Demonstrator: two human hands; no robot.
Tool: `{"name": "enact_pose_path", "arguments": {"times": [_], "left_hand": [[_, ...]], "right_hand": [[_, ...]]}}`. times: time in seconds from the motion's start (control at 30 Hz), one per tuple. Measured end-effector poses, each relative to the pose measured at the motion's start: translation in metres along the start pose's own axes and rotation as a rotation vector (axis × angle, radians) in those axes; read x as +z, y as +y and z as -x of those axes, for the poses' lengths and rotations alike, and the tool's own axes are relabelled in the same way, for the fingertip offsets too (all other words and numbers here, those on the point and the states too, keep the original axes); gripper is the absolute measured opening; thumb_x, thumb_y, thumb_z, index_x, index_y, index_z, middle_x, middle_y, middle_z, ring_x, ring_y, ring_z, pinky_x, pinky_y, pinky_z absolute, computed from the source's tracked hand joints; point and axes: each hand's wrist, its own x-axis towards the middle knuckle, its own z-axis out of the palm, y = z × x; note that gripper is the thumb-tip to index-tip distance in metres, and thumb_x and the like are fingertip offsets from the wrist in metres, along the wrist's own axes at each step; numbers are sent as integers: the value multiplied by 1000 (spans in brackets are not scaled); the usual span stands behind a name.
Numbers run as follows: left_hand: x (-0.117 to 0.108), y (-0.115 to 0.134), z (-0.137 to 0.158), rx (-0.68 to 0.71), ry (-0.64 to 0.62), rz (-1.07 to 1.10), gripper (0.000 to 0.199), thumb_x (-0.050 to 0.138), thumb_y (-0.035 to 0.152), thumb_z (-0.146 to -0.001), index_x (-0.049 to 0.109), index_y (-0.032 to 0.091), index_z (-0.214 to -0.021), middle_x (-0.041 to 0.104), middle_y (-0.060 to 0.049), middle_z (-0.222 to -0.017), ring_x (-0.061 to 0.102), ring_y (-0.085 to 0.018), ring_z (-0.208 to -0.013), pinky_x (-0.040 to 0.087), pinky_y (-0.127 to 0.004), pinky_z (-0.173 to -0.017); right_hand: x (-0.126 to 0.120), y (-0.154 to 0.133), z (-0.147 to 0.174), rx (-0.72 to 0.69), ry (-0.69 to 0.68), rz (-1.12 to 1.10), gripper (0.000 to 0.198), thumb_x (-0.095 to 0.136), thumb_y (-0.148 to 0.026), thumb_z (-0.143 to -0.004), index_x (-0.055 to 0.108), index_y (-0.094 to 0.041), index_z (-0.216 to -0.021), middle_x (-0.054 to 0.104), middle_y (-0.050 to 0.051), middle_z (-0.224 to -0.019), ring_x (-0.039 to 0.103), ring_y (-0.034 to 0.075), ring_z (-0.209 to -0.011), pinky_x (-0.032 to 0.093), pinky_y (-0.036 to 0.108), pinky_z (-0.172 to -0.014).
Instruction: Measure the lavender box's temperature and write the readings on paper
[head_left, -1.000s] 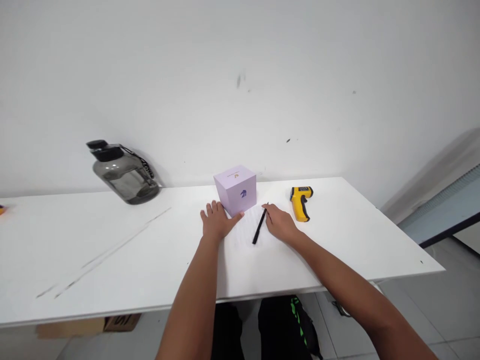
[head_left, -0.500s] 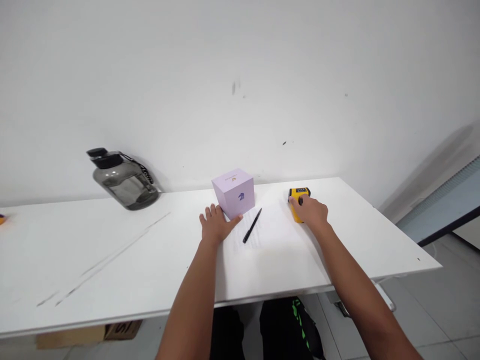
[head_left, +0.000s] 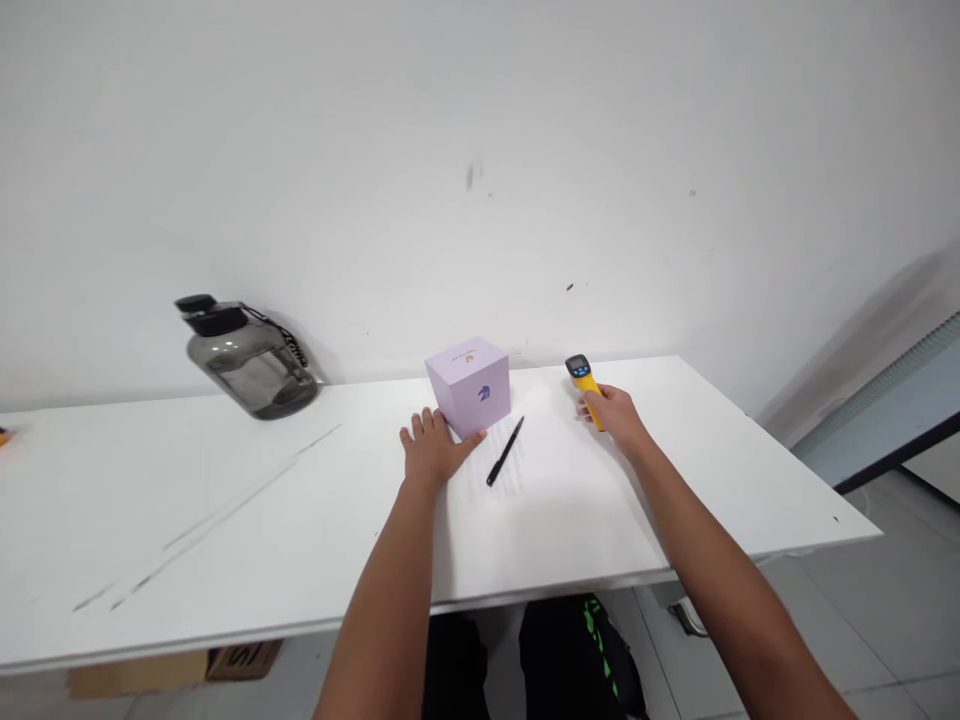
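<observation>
My right hand (head_left: 611,412) is wrapped round the handle of a yellow and black infrared thermometer (head_left: 579,368), held upright so that its small screen and blue buttons face me. My left hand (head_left: 433,450) lies with fingers spread on the white table, thumb and fingertips at the near left corner of a lilac box (head_left: 476,390). A dark horse-head mark shows on the box's front and a small gold mark on its top. Between my hands a black pen (head_left: 505,452) lies on a printed sheet of paper (head_left: 525,490).
A grey see-through water bottle (head_left: 255,370) with a black cap and strap stands at the back left of the table (head_left: 225,520), near the wall. An orange thing is cut off at the left edge. A cardboard box (head_left: 142,672) shows under the table.
My right hand has lifted the thermometer from lying on the table and turned it upright, its screen now facing me. The left hand, box and pen stay put.
</observation>
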Motion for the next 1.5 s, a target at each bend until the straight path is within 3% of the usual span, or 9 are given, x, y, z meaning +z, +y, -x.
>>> {"name": "enact_pose_path", "arguments": {"times": [0.17, 0.27, 0.37, 0.63, 0.93, 1.23, 1.33, 1.43, 1.5], "left_hand": [[2, 0, -1, 3, -7, 19, 114, 42, 86, -84, 30, 5, -162, 20, -25, -175, 13, -42, -164, 10, -61, -131], [3, 1, -1, -2, 8, 31, 113, 44, 86, -83, 31, 7, -163, 21, -26, -175, 14, -43, -164, 10, -61, -130], [1, 2, 0, -16, 12, 30, 113, 46, 85, -83, 31, 7, -163, 22, -26, -174, 14, -43, -164, 11, -61, -131], [0, 3, 1, -14, -1, 37, 117, 44, 86, -83, 28, 3, -164, 20, -24, -175, 12, -42, -165, 10, -61, -132], [3, 1, 0, -11, 9, 31, 118, 43, 87, -82, 28, 4, -164, 22, -23, -175, 14, -42, -164, 11, -61, -131], [4, 0, -1, -4, 6, 72, 116, 43, 88, -80, 32, 5, -161, 20, -25, -175, 10, -43, -165, 8, -61, -130], [3, -1, 0, 15, 60, 142, 106, 51, 87, -78, 44, 11, -152, 36, -25, -168, 20, -44, -162, 12, -60, -128], [1, -3, 1, 23, 106, 235, 90, 56, 85, -76, 54, 18, -135, 60, -21, -146, 35, -43, -154, 20, -57, -125], [-1, -3, 2, 15, 120, 270, 83, 56, 85, -75, 57, 20, -127, 65, -18, -135, 40, -42, -149, 22, -55, -122]], "right_hand": [[41, -5, 38, -255, -104, -517, 41, 80, -50, -72, 64, -22, -97, 66, -2, -84, 58, 11, -63, 50, 27, -62], [67, -2, 62, -123, -315, -656, 57, 82, -63, -71, 64, -21, -106, 57, -6, -74, 52, 10, -56, 50, 29, -59], [81, 6, 72, -67, -441, -610, 65, 89, -61, -65, 65, -20, -110, 56, -6, -73, 53, 11, -58, 50, 30, -61], [91, 23, 62, -200, -290, -437, 61, 82, -68, -70, 65, -21, -105, 64, 1, -88, 56, 17, -78, 49, 32, -72], [95, 26, 63, -169, -393, -380, 56, 91, -53, -63, 66, -21, -101, 72, 8, -107, 67, 23, -94, 56, 39, -83], [92, 26, 73, -239, -431, -265, 49, 89, -48, -68, 64, -22, -102, 68, 1, -87, 63, 19, -79, 55, 36, -75], [92, 29, 71, -242, -436, -262, 47, 88, -48, -70, 64, -22, -102, 65, 0, -86, 59, 18, -77, 53, 34, -73], [92, 31, 69, -242, -458, -263, 47, 88, -49, -71, 65, -21, -102, 64, 0, -85, 58, 18, -77, 52, 33, -72], [93, 33, 68, -261, -465, -255, 47, 86, -51, -72, 67, -21, -103, 64, 0, -85, 57, 18, -77, 51, 33, -72]]}}
